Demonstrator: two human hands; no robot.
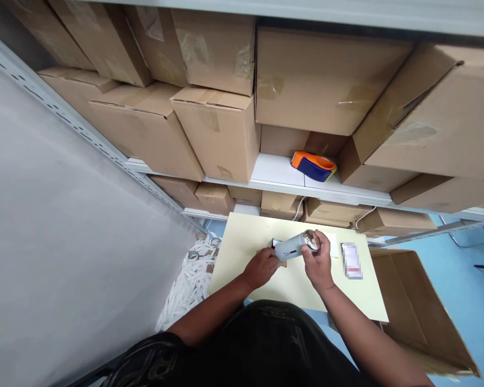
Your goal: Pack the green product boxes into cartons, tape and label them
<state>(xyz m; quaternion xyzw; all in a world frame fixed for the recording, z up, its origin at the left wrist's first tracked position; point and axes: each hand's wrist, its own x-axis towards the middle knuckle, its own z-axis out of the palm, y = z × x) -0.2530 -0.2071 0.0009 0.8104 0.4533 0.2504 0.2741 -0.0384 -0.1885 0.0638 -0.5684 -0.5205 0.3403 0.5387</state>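
Above a pale yellow table, a light grey cylinder [289, 248] with a shiny metal end and a small dark mark is held tilted. My right hand [319, 262] grips its metal end, with the thumb and fingers around the rim. At the other end, my left hand [262, 267] has its fingers closed by the cylinder's base; a small piece of box with a green edge [276, 243] shows beside it, partly hidden. What exactly the left fingers pinch is hard to tell.
The pale table [242, 236] carries a phone-like item [352, 260], pixelated, at right. Shelves with cardboard boxes [221, 134] rise behind; an orange and blue object [314, 165] sits on one. An open carton [419, 306] stands right. White paper strips [189, 285] lie left.
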